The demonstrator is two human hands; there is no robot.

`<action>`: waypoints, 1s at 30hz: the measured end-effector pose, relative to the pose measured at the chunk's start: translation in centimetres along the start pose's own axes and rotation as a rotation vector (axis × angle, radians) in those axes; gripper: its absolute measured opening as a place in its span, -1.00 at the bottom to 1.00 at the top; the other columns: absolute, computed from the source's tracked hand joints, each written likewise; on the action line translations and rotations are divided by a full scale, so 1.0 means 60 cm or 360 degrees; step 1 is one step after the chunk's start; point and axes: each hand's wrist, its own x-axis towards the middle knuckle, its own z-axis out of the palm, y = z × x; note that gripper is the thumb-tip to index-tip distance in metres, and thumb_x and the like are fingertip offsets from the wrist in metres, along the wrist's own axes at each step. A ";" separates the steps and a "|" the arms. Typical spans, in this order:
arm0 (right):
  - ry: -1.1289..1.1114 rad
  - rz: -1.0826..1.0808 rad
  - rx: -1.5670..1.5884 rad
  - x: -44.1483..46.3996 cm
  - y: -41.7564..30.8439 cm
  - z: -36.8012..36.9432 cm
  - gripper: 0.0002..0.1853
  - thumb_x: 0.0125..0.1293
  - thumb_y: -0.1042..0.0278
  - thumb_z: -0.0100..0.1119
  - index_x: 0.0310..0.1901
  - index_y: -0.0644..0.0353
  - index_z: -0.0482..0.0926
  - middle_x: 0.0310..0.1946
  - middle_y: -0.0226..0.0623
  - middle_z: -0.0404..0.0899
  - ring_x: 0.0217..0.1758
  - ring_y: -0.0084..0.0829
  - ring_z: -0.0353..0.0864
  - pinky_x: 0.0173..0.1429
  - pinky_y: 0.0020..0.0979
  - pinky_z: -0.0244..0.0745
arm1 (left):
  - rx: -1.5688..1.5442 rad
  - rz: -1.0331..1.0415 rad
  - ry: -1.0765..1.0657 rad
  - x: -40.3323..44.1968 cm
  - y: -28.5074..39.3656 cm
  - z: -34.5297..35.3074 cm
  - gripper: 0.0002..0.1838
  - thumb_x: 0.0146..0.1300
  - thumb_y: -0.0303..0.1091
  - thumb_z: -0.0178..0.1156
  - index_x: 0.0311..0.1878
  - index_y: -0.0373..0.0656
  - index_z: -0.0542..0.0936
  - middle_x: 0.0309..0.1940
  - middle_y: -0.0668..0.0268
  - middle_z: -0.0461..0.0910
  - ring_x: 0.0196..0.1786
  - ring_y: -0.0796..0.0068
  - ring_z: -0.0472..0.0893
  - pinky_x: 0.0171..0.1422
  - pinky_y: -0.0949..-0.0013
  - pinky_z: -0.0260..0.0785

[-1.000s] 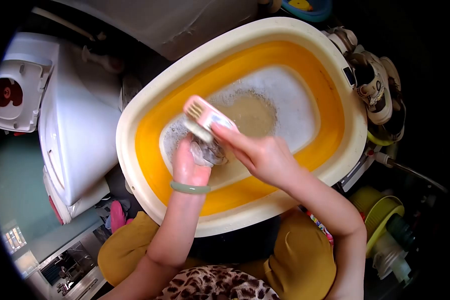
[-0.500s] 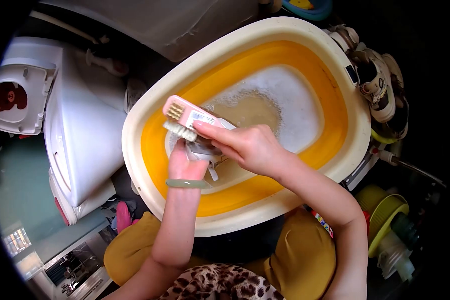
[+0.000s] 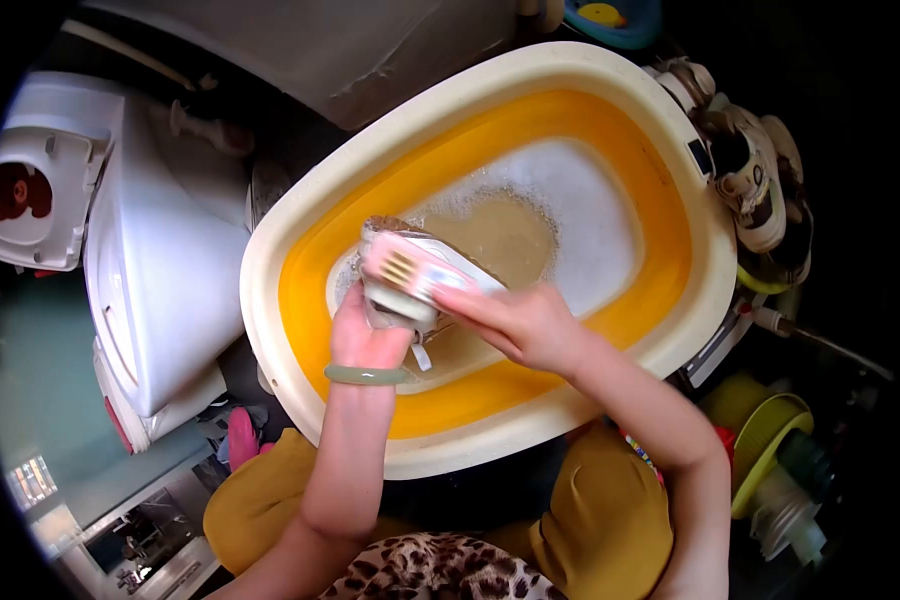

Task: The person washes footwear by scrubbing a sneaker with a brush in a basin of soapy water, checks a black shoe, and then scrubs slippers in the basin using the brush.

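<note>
My right hand point(image 3: 528, 325) is closed on a pink brush point(image 3: 410, 268), blurred by motion, with tan and white bristles. The brush lies against a wet shoe point(image 3: 377, 228), grey and white, which it partly covers. Under the shoe, my left hand point(image 3: 362, 335) grips it from the near side, its fingers mostly hidden. A loose white lace or tab point(image 3: 422, 357) hangs beside that hand. Both hands are over a cream and orange tub point(image 3: 315, 420) holding murky water point(image 3: 505, 238) with white foam point(image 3: 595, 210).
Several shoes point(image 3: 760, 200) stand beyond the tub's right end. A white toilet point(image 3: 160, 260) is at the left. Green basins point(image 3: 770, 440) lie at the lower right, and a blue basin point(image 3: 635, 25) with a yellow toy point(image 3: 602, 14) sits at the top.
The brush has moved down and to the right over the shoe since half a second ago. More of the shoe now shows above and behind the brush.
</note>
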 end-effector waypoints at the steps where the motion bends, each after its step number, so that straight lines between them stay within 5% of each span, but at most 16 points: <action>1: 0.0074 0.0001 0.0022 -0.035 0.012 0.008 -0.44 0.13 0.46 0.17 0.19 -0.25 0.46 -0.48 -0.38 0.61 -0.53 -0.38 0.59 -0.49 -0.41 0.47 | -0.0022 0.0011 0.0004 0.003 -0.001 -0.004 -0.63 0.43 -0.30 -0.27 0.17 -0.23 0.36 0.11 0.08 0.44 0.18 0.18 0.43 0.37 0.07 0.21; 3: -0.0085 0.0116 -0.0017 -0.082 0.024 0.008 -0.44 0.13 0.46 0.17 0.19 -0.26 0.45 -0.51 -0.39 0.59 -0.56 -0.41 0.57 -0.52 -0.42 0.45 | 0.0837 0.0375 -0.0094 0.005 -0.003 -0.019 -0.64 0.43 -0.31 -0.28 0.16 -0.20 0.37 0.15 0.10 0.42 0.20 0.18 0.42 0.37 0.06 0.20; 5: -0.0206 0.0262 -0.0081 -0.086 0.018 0.005 -0.44 0.13 0.46 0.16 0.19 -0.27 0.45 -0.55 -0.41 0.57 -0.59 -0.44 0.55 -0.55 -0.43 0.43 | 0.0557 0.0324 0.0106 -0.016 -0.021 0.011 -0.64 0.43 -0.32 -0.30 0.16 -0.18 0.38 0.18 0.12 0.40 0.22 0.20 0.41 0.37 0.09 0.20; 8: -0.0115 -0.0047 -0.0223 0.031 -0.013 -0.012 -0.43 0.12 0.45 0.17 0.21 -0.26 0.44 -0.60 -0.42 0.53 -0.63 -0.45 0.52 -0.58 -0.43 0.40 | 0.0532 0.0425 0.0051 -0.007 0.002 0.001 -0.65 0.44 -0.32 -0.29 0.15 -0.19 0.38 0.15 0.13 0.42 0.20 0.23 0.42 0.36 0.12 0.22; 10: -0.0110 -0.0089 -0.0228 0.081 -0.039 -0.016 -0.43 0.14 0.44 0.17 0.21 -0.27 0.43 -0.59 -0.41 0.54 -0.65 -0.44 0.51 -0.59 -0.44 0.39 | -0.0210 -0.0179 -0.0672 0.020 0.035 -0.042 -0.65 0.44 -0.31 -0.29 0.15 -0.21 0.37 0.12 0.13 0.44 0.18 0.24 0.43 0.36 0.12 0.22; 11: -0.0112 -0.0086 -0.0230 0.076 -0.038 -0.015 -0.43 0.14 0.44 0.17 0.21 -0.27 0.43 -0.59 -0.41 0.54 -0.65 -0.44 0.51 -0.59 -0.44 0.39 | -0.0212 -0.0183 -0.0670 0.028 0.042 -0.053 -0.65 0.44 -0.31 -0.29 0.15 -0.21 0.37 0.12 0.13 0.44 0.18 0.24 0.43 0.36 0.12 0.22; 13: -0.0074 -0.0028 -0.0081 0.047 -0.030 -0.006 -0.45 0.16 0.41 0.17 0.22 -0.27 0.43 -0.60 -0.41 0.53 -0.67 -0.43 0.49 -0.61 -0.44 0.37 | -0.0238 -0.0322 -0.0658 0.016 0.031 -0.030 -0.64 0.44 -0.32 -0.29 0.15 -0.25 0.36 0.10 0.13 0.44 0.16 0.25 0.44 0.34 0.11 0.23; 14: -0.0083 -0.0036 -0.0091 0.009 -0.015 0.004 -0.45 0.16 0.41 0.17 0.22 -0.27 0.43 -0.60 -0.41 0.53 -0.67 -0.43 0.49 -0.61 -0.44 0.37 | 0.0233 0.0095 -0.0005 0.005 0.006 -0.002 -0.65 0.43 -0.32 -0.29 0.12 -0.25 0.38 0.08 0.13 0.46 0.14 0.26 0.46 0.33 0.11 0.25; 17: -0.0136 0.0072 -0.0022 -0.071 0.017 0.024 -0.48 0.18 0.37 0.18 0.21 -0.27 0.44 -0.59 -0.39 0.54 -0.66 -0.41 0.50 -0.61 -0.44 0.37 | 0.0518 0.0250 0.0042 -0.007 -0.018 -0.005 -0.65 0.43 -0.31 -0.29 0.08 -0.27 0.41 0.06 0.14 0.48 0.12 0.25 0.48 0.32 0.11 0.26; 19: -0.0077 0.0023 -0.0101 -0.041 0.002 0.012 -0.50 0.19 0.34 0.18 0.20 -0.27 0.45 -0.58 -0.36 0.54 -0.63 -0.39 0.53 -0.59 -0.43 0.38 | 0.0411 0.0156 -0.0050 0.023 -0.004 -0.057 -0.67 0.42 -0.30 -0.23 0.06 -0.25 0.43 0.01 0.16 0.50 0.08 0.26 0.50 0.31 0.13 0.28; 21: -0.0236 0.0041 -0.0172 0.034 -0.023 -0.006 -0.50 0.19 0.33 0.19 0.19 -0.28 0.46 -0.55 -0.34 0.57 -0.60 -0.38 0.55 -0.56 -0.42 0.41 | 0.0047 -0.0237 -0.0843 0.035 0.003 -0.085 -0.70 0.41 -0.30 -0.15 0.05 -0.24 0.43 -0.02 0.18 0.51 0.05 0.30 0.51 0.27 0.17 0.32; 22: -0.0146 0.0035 -0.0113 0.062 -0.031 -0.002 -0.50 0.18 0.34 0.19 0.19 -0.28 0.45 -0.55 -0.34 0.56 -0.61 -0.38 0.54 -0.56 -0.41 0.41 | 0.0119 -0.0039 -0.0428 0.011 -0.010 -0.054 -0.72 0.39 -0.29 -0.10 0.05 -0.22 0.43 -0.05 0.19 0.51 0.02 0.34 0.51 0.24 0.20 0.36; 25: -0.0045 0.0005 -0.0060 0.031 -0.025 0.003 -0.50 0.18 0.35 0.19 0.18 -0.28 0.46 -0.56 -0.35 0.55 -0.62 -0.38 0.53 -0.55 -0.41 0.42 | -0.0126 -0.0348 -0.0843 0.036 0.015 -0.070 -0.71 0.40 -0.30 -0.13 0.06 -0.22 0.43 -0.03 0.18 0.51 0.05 0.31 0.50 0.27 0.18 0.32; 26: -0.0065 0.0025 -0.0057 -0.022 -0.005 0.016 -0.50 0.17 0.36 0.19 0.18 -0.28 0.47 -0.57 -0.36 0.55 -0.62 -0.39 0.53 -0.55 -0.42 0.41 | 0.0153 0.0050 -0.0083 0.021 0.004 -0.028 -0.70 0.41 -0.31 -0.17 0.06 -0.23 0.43 -0.01 0.17 0.50 0.07 0.26 0.49 0.31 0.14 0.29; 30: -0.0063 0.0177 -0.0080 -0.072 0.004 0.011 -0.46 0.12 0.41 0.21 0.17 -0.29 0.48 -0.58 -0.40 0.54 -0.64 -0.42 0.51 -0.58 -0.44 0.39 | 0.0363 0.0204 -0.0180 0.013 -0.004 -0.026 -0.69 0.42 -0.29 -0.21 0.05 -0.23 0.42 -0.02 0.16 0.50 0.10 0.23 0.47 0.30 0.09 0.29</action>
